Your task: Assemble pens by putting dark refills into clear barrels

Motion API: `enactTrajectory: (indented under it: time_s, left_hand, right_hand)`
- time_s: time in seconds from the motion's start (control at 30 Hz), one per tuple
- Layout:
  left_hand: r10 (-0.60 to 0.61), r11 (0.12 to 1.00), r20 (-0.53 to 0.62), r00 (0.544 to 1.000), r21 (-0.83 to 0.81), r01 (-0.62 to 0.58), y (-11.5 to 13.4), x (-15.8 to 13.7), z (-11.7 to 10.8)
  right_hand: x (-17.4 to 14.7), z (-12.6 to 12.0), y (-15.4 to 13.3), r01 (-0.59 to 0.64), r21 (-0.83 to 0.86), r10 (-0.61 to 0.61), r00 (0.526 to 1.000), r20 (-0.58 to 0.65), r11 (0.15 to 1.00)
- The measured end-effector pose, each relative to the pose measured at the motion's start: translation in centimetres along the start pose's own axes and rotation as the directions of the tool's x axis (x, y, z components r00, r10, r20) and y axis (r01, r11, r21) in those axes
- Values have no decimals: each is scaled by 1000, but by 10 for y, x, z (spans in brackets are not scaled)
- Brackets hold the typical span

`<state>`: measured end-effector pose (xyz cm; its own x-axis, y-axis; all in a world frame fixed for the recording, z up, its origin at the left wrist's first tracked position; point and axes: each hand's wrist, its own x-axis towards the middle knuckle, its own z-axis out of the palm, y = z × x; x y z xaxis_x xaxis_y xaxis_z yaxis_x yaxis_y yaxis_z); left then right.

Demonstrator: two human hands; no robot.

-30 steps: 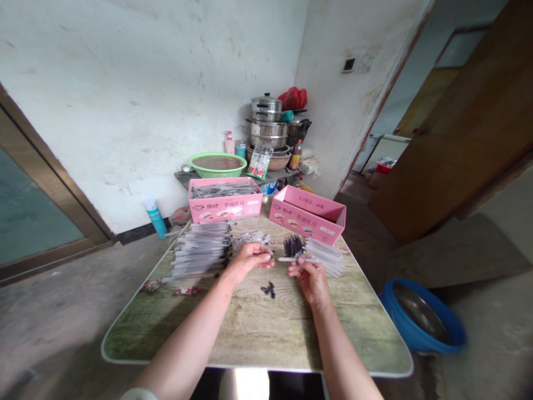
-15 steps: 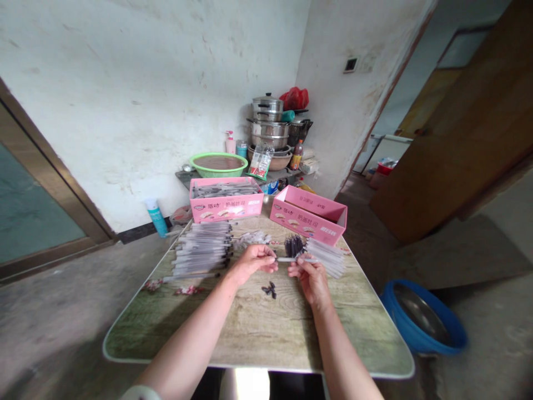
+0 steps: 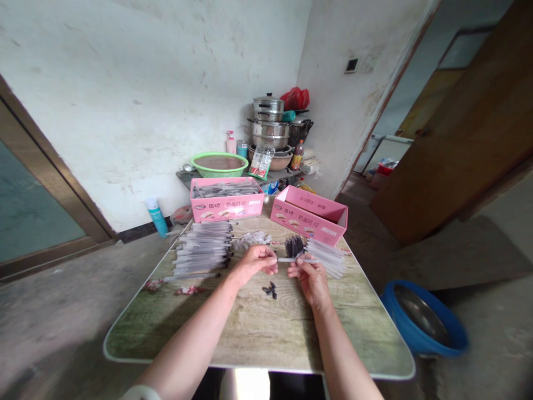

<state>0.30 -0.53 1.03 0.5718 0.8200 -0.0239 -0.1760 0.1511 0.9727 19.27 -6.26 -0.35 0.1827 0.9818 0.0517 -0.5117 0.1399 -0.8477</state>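
Holding a slim pale barrel (image 3: 287,260) level above the middle of the bench (image 3: 266,330), I have both hands raised in front of me, near each other. My right hand (image 3: 308,273) has its thumb and fingers clamped on the barrel's right part, with the rest of it pointing left. My left hand (image 3: 257,261) meets it there, thumb and fingertips drawn together on its left end; whether a small piece is tucked between them is too small for me to tell.

Nearer to me than my hands, a few small dark pieces (image 3: 270,290) lie in a loose cluster on the wood-patterned top. To my left a broad row of pale sticks (image 3: 200,251) lies side by side, their dark ends turned right. Small whitish pieces (image 3: 252,239) are heaped just beyond my left hand. Past my right hand sit a dark bundle (image 3: 294,244) and, right beside it, a spread of clear tubes (image 3: 333,261).

At the far edge stand two pink boxes: the left box (image 3: 227,210), filled with greyish sticks, and the right box (image 3: 306,222), set at an angle, its bottom hidden from me. Behind the left one is a green basin (image 3: 220,173).
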Motion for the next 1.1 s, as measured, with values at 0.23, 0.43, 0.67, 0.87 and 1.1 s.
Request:
enactTrajectory:
  time_s: [0.23, 0.43, 0.67, 0.87, 1.1]
  left_hand:
    - [-32, 998, 3, 999, 62, 32, 1, 0, -1]
    - [19, 999, -26, 999, 49, -18, -7, 5, -1]
    - [35, 997, -39, 999, 73, -32, -4, 4, 4]
    - [-33, 981, 7, 999, 191, 31, -1, 1, 2]
    - [72, 984, -15, 997, 164, -69, -3, 3, 3]
  right_hand:
    - [0, 1, 0, -2, -10, 2, 1000, 6, 1000]
    - [-1, 3, 0, 4, -32, -5, 1000, -16, 999]
    - [1, 1, 1, 17, -29, -19, 998, -55, 999]
    - [1, 1, 1, 17, -33, -19, 998, -61, 999]
    - [2, 0, 1, 25, -42, -27, 998, -58, 999]
